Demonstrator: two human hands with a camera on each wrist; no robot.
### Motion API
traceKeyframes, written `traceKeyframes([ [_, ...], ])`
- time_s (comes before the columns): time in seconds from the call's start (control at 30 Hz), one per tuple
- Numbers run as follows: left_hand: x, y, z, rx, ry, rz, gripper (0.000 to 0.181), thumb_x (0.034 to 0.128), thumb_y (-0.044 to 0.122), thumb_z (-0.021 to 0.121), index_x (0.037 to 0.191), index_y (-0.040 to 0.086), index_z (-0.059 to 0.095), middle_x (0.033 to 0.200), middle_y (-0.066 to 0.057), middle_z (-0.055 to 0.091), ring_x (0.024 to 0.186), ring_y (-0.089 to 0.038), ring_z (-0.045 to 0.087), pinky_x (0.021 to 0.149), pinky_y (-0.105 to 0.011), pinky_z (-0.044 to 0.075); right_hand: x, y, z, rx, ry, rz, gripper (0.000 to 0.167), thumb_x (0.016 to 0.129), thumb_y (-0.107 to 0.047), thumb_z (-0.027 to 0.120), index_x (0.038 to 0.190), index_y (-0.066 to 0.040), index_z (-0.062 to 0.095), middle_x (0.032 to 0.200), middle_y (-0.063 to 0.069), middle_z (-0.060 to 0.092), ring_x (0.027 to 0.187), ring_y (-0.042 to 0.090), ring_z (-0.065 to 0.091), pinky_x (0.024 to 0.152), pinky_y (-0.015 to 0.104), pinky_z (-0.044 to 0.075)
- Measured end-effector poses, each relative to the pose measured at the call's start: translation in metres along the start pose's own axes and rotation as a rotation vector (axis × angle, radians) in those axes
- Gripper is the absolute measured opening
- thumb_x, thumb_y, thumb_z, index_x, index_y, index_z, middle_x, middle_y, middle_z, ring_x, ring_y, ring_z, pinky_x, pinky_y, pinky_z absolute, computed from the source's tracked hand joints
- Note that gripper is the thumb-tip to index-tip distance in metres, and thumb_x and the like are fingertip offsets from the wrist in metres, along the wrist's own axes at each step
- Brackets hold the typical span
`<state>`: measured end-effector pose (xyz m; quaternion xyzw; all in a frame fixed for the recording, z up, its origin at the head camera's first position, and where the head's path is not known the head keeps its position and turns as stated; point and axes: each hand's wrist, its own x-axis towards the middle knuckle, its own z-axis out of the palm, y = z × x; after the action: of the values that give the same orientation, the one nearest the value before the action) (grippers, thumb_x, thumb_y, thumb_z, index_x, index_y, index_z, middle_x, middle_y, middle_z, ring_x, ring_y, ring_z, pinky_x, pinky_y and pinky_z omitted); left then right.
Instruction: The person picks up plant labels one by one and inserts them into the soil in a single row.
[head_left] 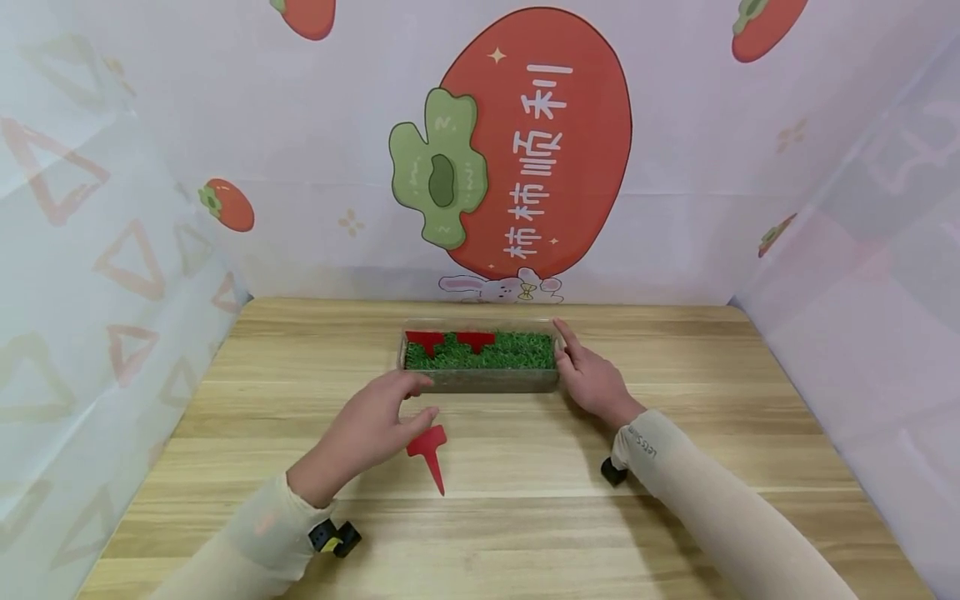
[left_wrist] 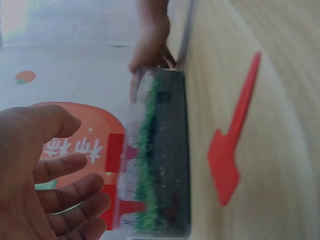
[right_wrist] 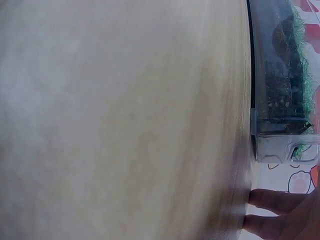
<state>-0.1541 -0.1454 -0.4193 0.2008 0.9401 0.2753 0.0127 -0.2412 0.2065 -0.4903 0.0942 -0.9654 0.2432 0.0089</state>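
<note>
A clear rectangular box [head_left: 495,382] with green artificial grass [head_left: 521,354] and dark filling stands toward the back of the table. Two red T-shaped plant labels, one at the left end [head_left: 425,338] and one beside it [head_left: 476,340], are stuck upright in the grass. A third red plant label [head_left: 429,442] lies flat on the table in front of the box. My left hand [head_left: 375,421] hovers just over this label, fingers loosely bent, holding nothing. At the box's right end, my right hand [head_left: 596,385] rests with fingers extended alongside the wall; contact is hard to confirm.
The wood-grain table [head_left: 525,533] is bordered by a printed cloth backdrop [head_left: 330,250] behind and cloth walls at both sides. A small black device [head_left: 335,537] is worn at the left wrist and another [head_left: 613,472] at the right.
</note>
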Motion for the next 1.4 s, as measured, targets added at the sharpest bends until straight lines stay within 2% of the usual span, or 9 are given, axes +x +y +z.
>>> traceKeyframes([
  [0.2, -0.008, -0.006, 0.023, 0.053, -0.046, -0.020, 0.053, 0.0885, 0.038, 0.074, 0.130, 0.009, 0.062, 0.127, -0.009, 0.063, 0.111, -0.027, 0.062, 0.091, -0.044, 0.054, 0.000, 0.000, 0.001, 0.011, -0.005, 0.005, 0.056, 0.107, -0.045, 0.026, 0.160, -0.044, 0.006, 0.091, 0.010, 0.062, 0.071, 0.024, 0.055, 0.056, 0.036, 0.041],
  [0.33, -0.012, -0.005, 0.035, 0.122, -0.117, -0.046, 0.067, 0.0828, 0.046, 0.078, 0.136, 0.010, 0.059, 0.130, -0.010, 0.060, 0.107, -0.025, 0.059, 0.086, -0.041, 0.053, -0.001, 0.001, 0.001, 0.003, 0.006, 0.005, 0.056, 0.107, -0.044, 0.026, 0.159, -0.045, 0.006, 0.099, 0.011, 0.065, 0.077, 0.025, 0.058, 0.060, 0.038, 0.043],
  [0.43, -0.015, -0.005, 0.043, 0.204, -0.168, -0.021, 0.074, 0.0783, 0.053, 0.079, 0.135, 0.010, 0.059, 0.125, -0.010, 0.061, 0.105, -0.028, 0.058, 0.086, -0.043, 0.052, -0.001, 0.000, -0.001, -0.001, 0.010, 0.007, 0.056, 0.107, -0.044, 0.026, 0.160, -0.044, 0.007, 0.096, 0.009, 0.064, 0.079, 0.025, 0.058, 0.061, 0.038, 0.044],
  [0.47, -0.016, -0.006, 0.045, 0.231, -0.182, -0.012, 0.075, 0.0772, 0.056, 0.078, 0.134, 0.010, 0.059, 0.123, -0.010, 0.061, 0.106, -0.029, 0.058, 0.087, -0.045, 0.052, -0.001, 0.000, -0.001, 0.001, 0.009, 0.009, 0.056, 0.107, -0.043, 0.026, 0.160, -0.044, 0.007, 0.089, 0.009, 0.062, 0.076, 0.024, 0.057, 0.060, 0.038, 0.043],
  [0.6, -0.019, -0.005, 0.050, 0.315, -0.212, 0.005, 0.074, 0.0748, 0.060, 0.077, 0.129, 0.013, 0.061, 0.118, -0.009, 0.061, 0.108, -0.032, 0.057, 0.086, -0.049, 0.050, -0.001, 0.000, 0.000, 0.005, -0.002, 0.011, 0.056, 0.108, -0.043, 0.026, 0.161, -0.041, 0.008, 0.077, 0.006, 0.053, 0.066, 0.023, 0.052, 0.055, 0.036, 0.040],
  [0.73, -0.023, -0.004, 0.054, 0.363, -0.233, 0.008, 0.079, 0.0747, 0.063, 0.076, 0.135, 0.015, 0.058, 0.123, -0.010, 0.058, 0.113, -0.034, 0.055, 0.090, -0.053, 0.047, -0.001, -0.001, 0.000, 0.003, -0.002, 0.011, 0.056, 0.107, -0.043, 0.027, 0.161, -0.038, 0.011, 0.083, 0.008, 0.059, 0.068, 0.023, 0.053, 0.055, 0.036, 0.040],
  [0.9, -0.025, -0.003, 0.058, 0.388, -0.217, 0.020, 0.078, 0.0750, 0.060, 0.077, 0.136, 0.018, 0.056, 0.119, -0.010, 0.057, 0.109, -0.033, 0.054, 0.090, -0.053, 0.044, -0.001, -0.001, 0.000, 0.000, 0.009, 0.011, 0.057, 0.107, -0.045, 0.027, 0.162, -0.036, 0.013, 0.093, 0.011, 0.064, 0.078, 0.025, 0.058, 0.058, 0.037, 0.042],
  [1.1, -0.024, 0.000, 0.058, 0.380, -0.212, 0.014, 0.075, 0.0745, 0.056, 0.081, 0.134, 0.018, 0.055, 0.115, -0.009, 0.058, 0.105, -0.032, 0.054, 0.088, -0.052, 0.044, -0.001, -0.001, 0.000, 0.001, 0.006, 0.016, 0.057, 0.107, -0.046, 0.025, 0.162, -0.036, 0.014, 0.090, 0.008, 0.062, 0.079, 0.025, 0.058, 0.059, 0.037, 0.042],
  [1.4, -0.020, 0.002, 0.057, 0.347, -0.214, -0.024, 0.074, 0.0725, 0.049, 0.084, 0.134, 0.018, 0.056, 0.113, -0.010, 0.057, 0.101, -0.031, 0.054, 0.085, -0.052, 0.044, 0.000, 0.000, -0.001, 0.006, 0.009, 0.016, 0.056, 0.107, -0.044, 0.027, 0.161, -0.039, 0.013, 0.078, 0.007, 0.056, 0.070, 0.024, 0.054, 0.055, 0.036, 0.041],
])
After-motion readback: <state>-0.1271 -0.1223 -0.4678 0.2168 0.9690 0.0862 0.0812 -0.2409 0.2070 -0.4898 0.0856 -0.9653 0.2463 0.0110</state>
